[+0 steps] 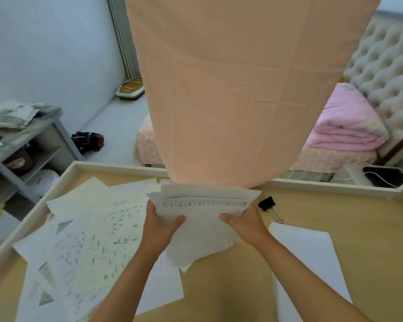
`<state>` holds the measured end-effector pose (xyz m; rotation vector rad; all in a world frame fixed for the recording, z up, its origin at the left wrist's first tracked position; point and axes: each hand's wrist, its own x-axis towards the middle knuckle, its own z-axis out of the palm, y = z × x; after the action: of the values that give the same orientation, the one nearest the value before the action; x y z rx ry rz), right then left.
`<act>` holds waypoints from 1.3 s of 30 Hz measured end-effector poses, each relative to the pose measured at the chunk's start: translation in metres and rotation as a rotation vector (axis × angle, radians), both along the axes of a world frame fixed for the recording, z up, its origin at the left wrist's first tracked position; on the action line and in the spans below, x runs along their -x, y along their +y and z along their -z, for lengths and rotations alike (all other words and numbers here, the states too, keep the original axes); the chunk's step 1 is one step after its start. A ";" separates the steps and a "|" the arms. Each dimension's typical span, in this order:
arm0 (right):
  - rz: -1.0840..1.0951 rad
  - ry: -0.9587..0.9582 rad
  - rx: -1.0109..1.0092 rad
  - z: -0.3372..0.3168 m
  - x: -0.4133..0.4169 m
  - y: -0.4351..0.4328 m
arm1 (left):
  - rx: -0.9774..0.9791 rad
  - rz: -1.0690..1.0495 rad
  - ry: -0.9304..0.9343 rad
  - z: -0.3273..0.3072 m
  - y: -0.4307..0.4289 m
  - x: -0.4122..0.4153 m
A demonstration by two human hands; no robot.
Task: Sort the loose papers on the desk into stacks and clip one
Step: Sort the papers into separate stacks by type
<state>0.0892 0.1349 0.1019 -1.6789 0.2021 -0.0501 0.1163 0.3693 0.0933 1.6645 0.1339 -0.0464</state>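
A bundle of white printed papers (203, 219) is held above the middle of the desk. My left hand (159, 225) grips its left edge and my right hand (244, 223) grips its right edge, thumbs on top. Loose handwritten sheets (89, 247) lie fanned over the desk's left side. A neat white stack (310, 259) lies at the right, partly under my right forearm. A black binder clip (269, 205) rests on the desk just right of the held bundle, apart from both hands.
The wooden desk (358, 217) has a raised white rim (116, 167). A peach cloth (242, 89) hangs down to the desk's far edge above the bundle. A grey shelf unit (33, 145) stands at left, a bed with a pink quilt (344, 122) at right.
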 end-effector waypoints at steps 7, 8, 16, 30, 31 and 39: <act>0.059 0.135 0.025 0.005 -0.012 0.005 | -0.181 0.070 -0.023 0.008 -0.004 -0.021; 0.040 0.154 0.027 0.008 -0.013 0.004 | -0.176 0.064 -0.027 0.007 -0.005 -0.024; 0.166 0.230 -0.180 0.019 -0.027 -0.009 | -0.234 0.356 0.143 0.021 0.015 -0.043; -0.027 0.220 0.180 0.022 -0.032 -0.040 | -0.973 0.714 -0.310 -0.010 -0.013 -0.072; -0.013 0.236 0.142 0.027 -0.033 -0.040 | -0.995 0.721 -0.281 -0.010 -0.013 -0.072; 0.096 0.326 -0.013 0.060 -0.015 -0.065 | -0.811 0.428 0.172 -0.001 0.057 -0.068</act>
<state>0.1038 0.0696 0.0415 -1.6569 0.5273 0.1545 0.1848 0.4263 0.0946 2.4748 -0.0945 -0.5175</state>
